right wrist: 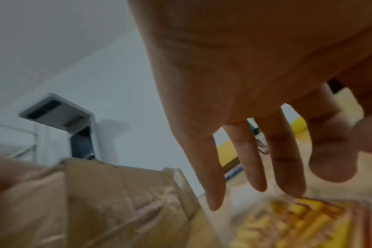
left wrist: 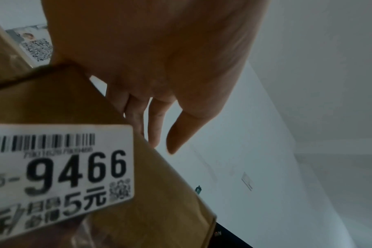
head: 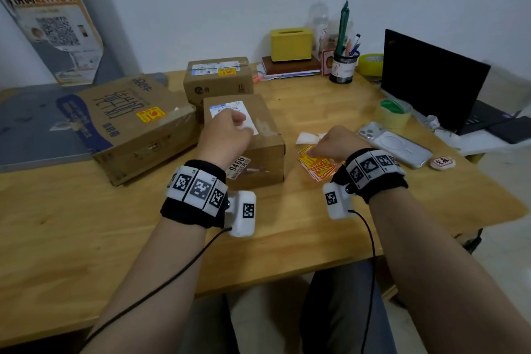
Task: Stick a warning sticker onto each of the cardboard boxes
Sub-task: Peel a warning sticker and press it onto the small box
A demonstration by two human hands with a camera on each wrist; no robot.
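Note:
Three cardboard boxes stand on the wooden table (head: 115,224). The large left box (head: 129,129) carries a yellow warning sticker (head: 150,115), and so does the back box (head: 218,77), whose sticker (head: 227,72) sits on top. The near box (head: 264,146), with a "9466" label (left wrist: 64,167), shows no yellow sticker. My left hand (head: 230,132) is over its top, fingers relaxed (left wrist: 155,120) and holding nothing. My right hand (head: 324,146) reaches down with straight fingers (right wrist: 251,159) onto a loose pile of yellow stickers (head: 319,168), blurred in the right wrist view (right wrist: 297,223).
A white backing paper (head: 307,138) lies behind the pile. To the right are a phone (head: 395,144), a tape roll (head: 395,113) and an open laptop (head: 431,77). A pen cup (head: 343,66) and a yellow tissue box (head: 290,44) stand at the back.

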